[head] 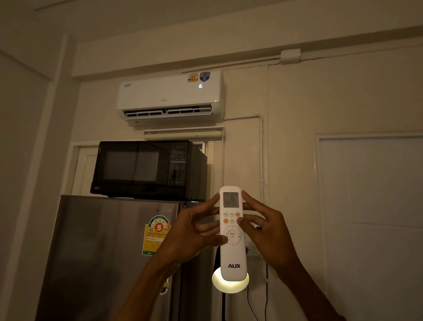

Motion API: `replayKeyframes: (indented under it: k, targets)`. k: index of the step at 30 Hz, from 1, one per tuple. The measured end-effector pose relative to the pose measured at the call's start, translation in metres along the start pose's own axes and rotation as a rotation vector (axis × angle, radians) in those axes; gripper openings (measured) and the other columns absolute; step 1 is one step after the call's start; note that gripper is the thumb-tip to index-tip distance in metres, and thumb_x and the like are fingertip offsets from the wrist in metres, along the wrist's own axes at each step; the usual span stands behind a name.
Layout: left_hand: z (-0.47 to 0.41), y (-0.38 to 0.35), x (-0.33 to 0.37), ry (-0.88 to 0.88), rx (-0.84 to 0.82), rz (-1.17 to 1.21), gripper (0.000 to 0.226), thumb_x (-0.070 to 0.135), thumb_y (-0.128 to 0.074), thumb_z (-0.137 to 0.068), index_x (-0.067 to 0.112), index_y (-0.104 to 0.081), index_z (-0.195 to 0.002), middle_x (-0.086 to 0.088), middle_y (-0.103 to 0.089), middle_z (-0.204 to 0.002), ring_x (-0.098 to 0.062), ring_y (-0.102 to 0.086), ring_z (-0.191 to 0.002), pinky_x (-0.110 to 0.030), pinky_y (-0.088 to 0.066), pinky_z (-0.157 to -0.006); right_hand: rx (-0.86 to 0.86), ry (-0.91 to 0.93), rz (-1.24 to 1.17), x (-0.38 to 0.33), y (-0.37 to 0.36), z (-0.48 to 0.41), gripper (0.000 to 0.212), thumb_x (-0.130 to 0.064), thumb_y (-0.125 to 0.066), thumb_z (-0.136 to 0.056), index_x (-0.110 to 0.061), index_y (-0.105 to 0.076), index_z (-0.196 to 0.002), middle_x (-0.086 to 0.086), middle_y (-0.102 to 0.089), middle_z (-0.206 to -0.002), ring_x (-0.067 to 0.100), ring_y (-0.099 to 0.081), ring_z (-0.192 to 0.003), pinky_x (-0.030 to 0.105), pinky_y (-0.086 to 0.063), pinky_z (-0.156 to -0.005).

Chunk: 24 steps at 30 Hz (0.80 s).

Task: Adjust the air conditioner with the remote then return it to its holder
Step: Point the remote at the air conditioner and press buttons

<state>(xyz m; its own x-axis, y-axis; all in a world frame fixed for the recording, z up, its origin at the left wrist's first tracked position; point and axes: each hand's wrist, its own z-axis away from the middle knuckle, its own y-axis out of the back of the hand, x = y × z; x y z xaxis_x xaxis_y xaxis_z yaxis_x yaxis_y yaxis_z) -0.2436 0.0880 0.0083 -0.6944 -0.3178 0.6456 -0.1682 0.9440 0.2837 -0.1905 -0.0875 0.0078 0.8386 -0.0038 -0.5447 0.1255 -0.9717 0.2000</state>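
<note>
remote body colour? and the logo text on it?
White remote, with dark blue "AUX" lettering near its lower end. Head view, the only one, shows it clearly.

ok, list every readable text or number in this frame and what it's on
"AUX": lower body of the remote.
"MENU OK": remote's round centre button.
"16": lit display on the air conditioner.
"5": round label on the fridge; fine print blurred.
"5", "10": air conditioner stickers.
Remote screen, microwave logo and panel: too dim to read.

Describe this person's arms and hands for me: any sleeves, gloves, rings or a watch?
Both forearms are bare right down to the bottom edge of the picture, so no sleeves show. The left hand and right hand wear no gloves, and I see no rings or watch, though the dim light hides fine detail.
</note>
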Motion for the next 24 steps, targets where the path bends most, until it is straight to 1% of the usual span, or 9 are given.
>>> replayKeyframes:
  k: [3, 6, 8, 10, 13, 15, 18, 20, 24]
  targets:
    - [0.0013, 0.0003, 0.0015, 0.008, 0.002, 0.003, 0.082, -0.012, -0.072, -0.072, 0.035, -0.043, -0.131, 0.001, -0.057, -0.131, -0.021, -0.061, -0.117, -0.028, -0.057, -0.086, 0.003, -0.006, -0.017, 0.0000, -0.0007, 0.0009, 0.052, -0.013, -0.064, -0.082, -0.023, -0.049, -0.131, -0.011, -0.060, -0.115, 0.008, -0.065, -0.095, 0.015, -0.055, -0.072]
    - [0.0021, 0.0005, 0.0035, 0.009, 0.008, -0.008, 0.081, -0.011, -0.073, -0.071, 0.036, -0.043, -0.131, 0.000, -0.058, -0.131, -0.021, -0.061, -0.117, -0.030, -0.057, -0.088, 0.018, -0.011, -0.017, -0.0012, -0.0021, 0.0004, 0.052, -0.015, -0.065, -0.082, -0.024, -0.049, -0.130, -0.011, -0.059, -0.117, 0.012, -0.065, -0.098, 0.024, -0.057, -0.076]
    - [0.0025, 0.0010, 0.0052, 0.006, 0.009, -0.017, 0.081, -0.011, -0.073, -0.072, 0.035, -0.043, -0.132, 0.001, -0.058, -0.131, -0.020, -0.062, -0.117, -0.031, -0.057, -0.088, 0.022, -0.012, -0.032, -0.0023, -0.0032, -0.0005, 0.051, -0.015, -0.066, -0.082, -0.027, -0.050, -0.128, -0.010, -0.060, -0.117, 0.014, -0.065, -0.100, 0.028, -0.057, -0.076]
    - [0.0028, 0.0017, 0.0065, 0.004, 0.009, -0.024, 0.081, -0.011, -0.072, -0.072, 0.032, -0.043, -0.134, 0.001, -0.058, -0.130, -0.016, -0.063, -0.114, -0.027, -0.058, -0.085, 0.024, -0.012, -0.054, -0.0031, -0.0045, -0.0012, 0.050, -0.014, -0.066, -0.081, -0.033, -0.049, -0.124, -0.009, -0.061, -0.117, 0.015, -0.066, -0.100, 0.030, -0.058, -0.076]
    - [0.0036, 0.0033, 0.0075, 0.001, 0.015, -0.030, 0.081, -0.013, -0.071, -0.072, 0.031, -0.042, -0.134, 0.002, -0.058, -0.128, -0.003, -0.066, -0.104, -0.019, -0.057, -0.078, 0.023, -0.006, -0.061, -0.0040, -0.0060, -0.0017, 0.048, -0.013, -0.065, -0.082, -0.035, -0.047, -0.121, -0.002, -0.062, -0.120, 0.018, -0.066, -0.102, 0.040, -0.059, -0.081]
    - [0.0037, 0.0045, 0.0078, 0.000, 0.018, -0.036, 0.081, -0.013, -0.071, -0.072, 0.032, -0.042, -0.133, 0.004, -0.058, -0.127, 0.000, -0.066, -0.101, -0.017, -0.057, -0.077, 0.006, 0.002, -0.051, -0.0043, -0.0055, -0.0020, 0.048, -0.014, -0.065, -0.082, -0.036, -0.046, -0.121, 0.000, -0.061, -0.122, 0.018, -0.065, -0.103, 0.041, -0.058, -0.082]
    - [0.0035, 0.0062, 0.0081, 0.006, 0.013, -0.036, 0.081, -0.013, -0.071, -0.072, 0.032, -0.041, -0.133, 0.008, -0.059, -0.124, 0.000, -0.067, -0.101, -0.017, -0.057, -0.077, -0.053, -0.010, -0.065, -0.0053, -0.0033, -0.0028, 0.053, -0.014, -0.066, -0.081, -0.036, -0.043, -0.123, 0.001, -0.060, -0.124, 0.018, -0.064, -0.106, 0.040, -0.057, -0.085]
    - [0.0039, 0.0068, 0.0081, 0.009, 0.017, -0.033, 0.081, -0.014, -0.070, -0.073, 0.031, -0.041, -0.134, 0.010, -0.059, -0.122, 0.000, -0.067, -0.100, -0.017, -0.057, -0.076, -0.101, -0.022, -0.077, -0.0059, -0.0017, -0.0029, 0.060, -0.013, -0.068, -0.080, -0.035, -0.041, -0.128, 0.000, -0.058, -0.126, 0.017, -0.062, -0.108, 0.041, -0.056, -0.087]
    - [0.0055, 0.0080, 0.0071, 0.008, 0.026, -0.041, 0.081, -0.013, -0.070, -0.073, 0.030, -0.041, -0.134, 0.006, -0.059, -0.125, -0.002, -0.067, -0.101, -0.017, -0.057, -0.076, -0.209, -0.041, -0.093, -0.0042, 0.0015, -0.0025, 0.075, -0.008, -0.071, -0.076, -0.030, -0.034, -0.137, -0.005, -0.053, -0.127, 0.016, -0.059, -0.113, 0.035, -0.054, -0.089]
